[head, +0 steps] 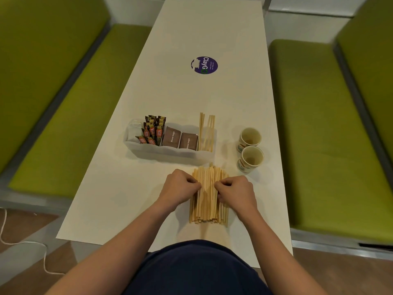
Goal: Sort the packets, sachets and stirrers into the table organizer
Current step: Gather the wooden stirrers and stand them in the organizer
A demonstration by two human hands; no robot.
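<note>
A flat pile of wooden stirrers (208, 201) lies on the white table near its front edge. My left hand (179, 188) presses on the pile's left side and my right hand (236, 193) on its right side, fingers curled and pinching at stirrers. Behind the pile stands a clear organizer (170, 151). It holds white sachets (134, 131) at the left, then coffee sticks (153, 130), then brown sugar packets (179, 139), and a few upright stirrers (206, 130) in the right compartment.
Two paper cups (250, 151) stand to the right of the organizer. A purple round sticker (204, 64) lies farther back on the table (119, 199). Green benches (63, 116) run along both sides.
</note>
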